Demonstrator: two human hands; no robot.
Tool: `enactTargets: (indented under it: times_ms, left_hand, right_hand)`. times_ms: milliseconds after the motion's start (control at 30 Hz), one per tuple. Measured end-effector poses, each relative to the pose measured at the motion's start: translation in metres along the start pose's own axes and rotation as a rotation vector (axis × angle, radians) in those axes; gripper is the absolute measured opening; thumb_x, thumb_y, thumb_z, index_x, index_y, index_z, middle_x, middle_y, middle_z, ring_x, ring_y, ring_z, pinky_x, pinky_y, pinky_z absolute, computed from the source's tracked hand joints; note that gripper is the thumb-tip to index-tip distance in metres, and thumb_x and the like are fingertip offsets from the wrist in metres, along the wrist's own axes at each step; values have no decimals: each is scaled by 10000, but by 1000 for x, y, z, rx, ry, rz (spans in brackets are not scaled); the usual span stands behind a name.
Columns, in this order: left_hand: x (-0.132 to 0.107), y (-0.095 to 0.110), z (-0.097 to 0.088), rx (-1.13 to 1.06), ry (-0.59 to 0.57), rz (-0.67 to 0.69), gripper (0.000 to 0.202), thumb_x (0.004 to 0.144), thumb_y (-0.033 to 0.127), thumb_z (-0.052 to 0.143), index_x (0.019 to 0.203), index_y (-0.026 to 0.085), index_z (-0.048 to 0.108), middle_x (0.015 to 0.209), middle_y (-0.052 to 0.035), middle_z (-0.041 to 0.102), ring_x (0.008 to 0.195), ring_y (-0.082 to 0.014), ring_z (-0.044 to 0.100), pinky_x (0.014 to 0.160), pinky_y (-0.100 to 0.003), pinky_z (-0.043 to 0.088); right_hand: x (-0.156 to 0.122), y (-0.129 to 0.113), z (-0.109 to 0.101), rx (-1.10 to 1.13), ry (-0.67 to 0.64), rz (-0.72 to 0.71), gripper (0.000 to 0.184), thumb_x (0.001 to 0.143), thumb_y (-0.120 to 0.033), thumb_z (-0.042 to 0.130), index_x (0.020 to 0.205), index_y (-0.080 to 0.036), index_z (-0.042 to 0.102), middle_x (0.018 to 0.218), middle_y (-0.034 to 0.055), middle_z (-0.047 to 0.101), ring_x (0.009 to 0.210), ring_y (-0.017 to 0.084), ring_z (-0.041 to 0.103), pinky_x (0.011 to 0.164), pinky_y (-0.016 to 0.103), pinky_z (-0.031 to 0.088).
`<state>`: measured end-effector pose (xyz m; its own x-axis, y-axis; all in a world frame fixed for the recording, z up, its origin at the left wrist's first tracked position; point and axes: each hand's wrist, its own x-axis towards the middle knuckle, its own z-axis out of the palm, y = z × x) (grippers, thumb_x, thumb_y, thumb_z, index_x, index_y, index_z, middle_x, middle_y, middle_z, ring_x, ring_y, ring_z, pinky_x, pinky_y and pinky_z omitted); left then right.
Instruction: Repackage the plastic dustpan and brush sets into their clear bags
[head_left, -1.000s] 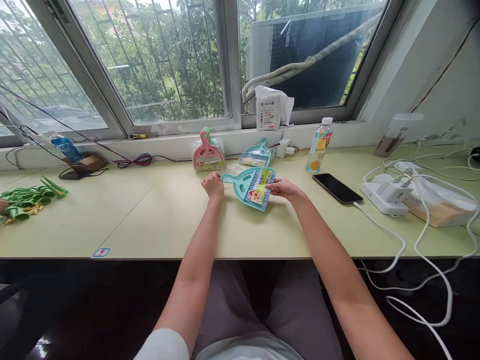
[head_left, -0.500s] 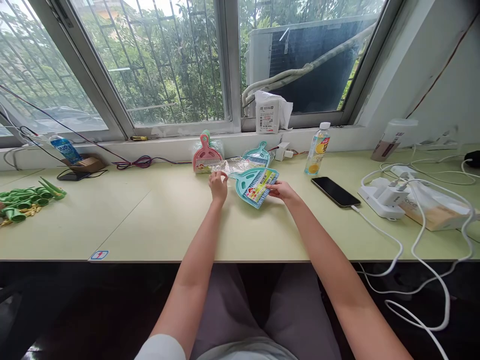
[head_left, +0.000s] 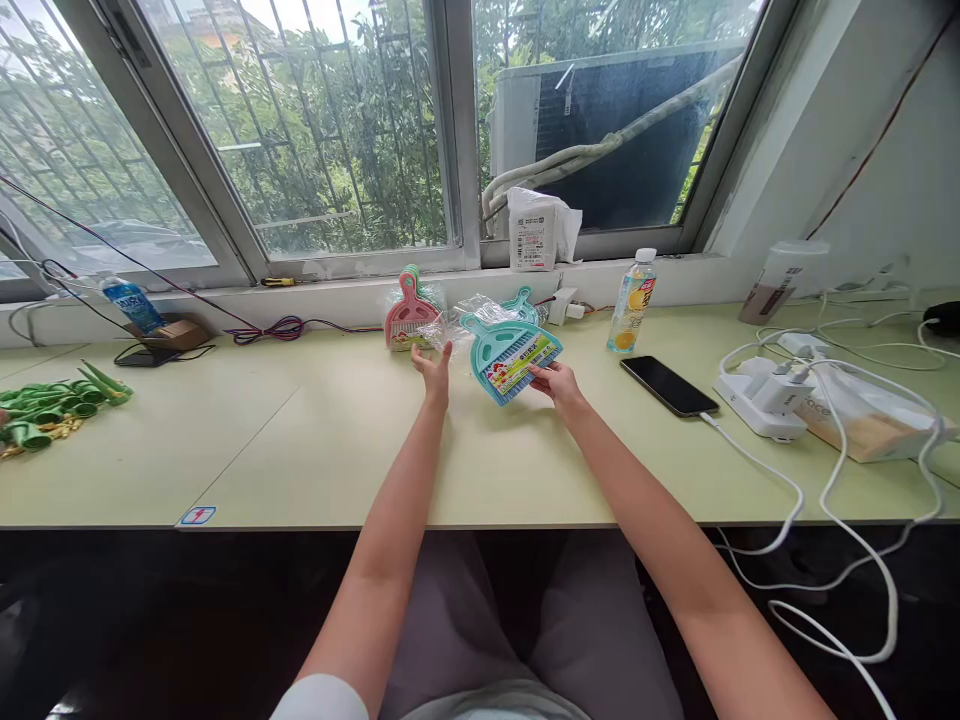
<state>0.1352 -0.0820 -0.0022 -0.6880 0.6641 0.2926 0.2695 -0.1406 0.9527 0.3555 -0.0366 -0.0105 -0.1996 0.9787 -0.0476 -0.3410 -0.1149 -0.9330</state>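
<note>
A teal mini dustpan and brush set [head_left: 510, 358] with a yellow printed label is tilted above the table. My right hand [head_left: 556, 384] grips it at its lower right edge, thumb on the label side. Left of it, my left hand [head_left: 433, 374] is open, thumb and fingers spread, apart from the dustpan's handle. Clear plastic wrap [head_left: 480, 308] lies crumpled just behind. Further back are a pink dustpan set [head_left: 409, 315], upright with others behind it, and another teal dustpan [head_left: 519, 300], partly hidden by the held one.
To the right stand a drink bottle [head_left: 632, 302] and a black phone [head_left: 670, 386] on a cable. A power strip [head_left: 763, 398] with tangled white cords lies farther right. Green plastic pieces [head_left: 56, 400] sit at far left. A tissue pack [head_left: 534, 230] is on the sill.
My left hand has let go near the dustpan's handle and its fingers have spread. The dustpan set has turned slightly and risen a little in my right hand.
</note>
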Motion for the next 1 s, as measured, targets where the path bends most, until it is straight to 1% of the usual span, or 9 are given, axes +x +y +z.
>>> enactTargets:
  times_ms: [67,133,200,267,433,500,733,933,1000]
  left_hand:
    - [3,-1,0,-236,-285,-139,541,933,526,411,1351,183,385,1333,-157,515,1231,-224,526,944,-345,474]
    - [3,-4,0,-398,-496,-182,480,920,526,437,1242,177,511,1125,-116,643,1040,-203,631,849,-321,515]
    - [1,-6,2,-476,-590,-180,408,876,492,539,1151,193,584,964,-66,683,892,-175,660,774,-290,527]
    - [-4,-7,4,-502,-652,-193,361,838,460,607,1090,201,622,902,-41,690,833,-161,662,745,-278,528]
    - [-15,-3,5,-423,-862,-311,360,818,427,649,1051,153,663,998,-95,712,946,-214,666,856,-354,526]
    - [-16,-1,5,-420,-883,-328,369,833,420,634,1081,149,662,1049,-108,711,989,-225,661,891,-366,520]
    - [-19,1,6,-434,-845,-339,353,831,394,642,1087,153,670,1131,-107,697,1045,-233,652,931,-364,513]
    - [-24,0,9,-379,-954,-337,426,772,393,716,1120,154,659,1130,-121,691,993,-233,673,915,-381,521]
    - [-27,1,12,-384,-936,-343,449,769,425,712,1118,149,653,1121,-126,692,989,-238,674,906,-386,525]
  right_hand:
    - [-2,-1,3,-10,-25,-10,137,731,-88,737,817,-155,654,791,21,738,669,123,694,692,250,596]
    - [-5,-1,5,-23,-45,-9,141,727,-91,743,815,-156,654,772,23,738,650,128,693,705,269,601]
    - [-6,-1,7,-22,-50,-10,140,724,-89,745,807,-154,652,759,24,736,643,133,694,716,285,606]
    - [-6,-1,8,7,-35,-19,146,719,-82,747,794,-155,645,766,24,736,664,138,700,732,292,610]
    - [-1,0,5,95,-20,-45,180,697,-75,763,801,-156,640,810,25,737,737,144,706,799,305,608]
    - [1,0,4,107,-39,-52,167,705,-80,755,811,-151,647,823,29,738,757,145,706,811,301,605]
    - [4,0,4,124,-122,-70,164,707,-68,742,815,-146,648,854,40,738,789,152,704,788,291,611]
    - [5,4,5,122,-47,-105,182,684,-70,751,788,-153,626,826,28,732,802,153,701,793,298,610]
    - [5,6,6,127,-26,-111,215,664,-90,777,794,-157,618,830,26,730,807,157,702,800,307,609]
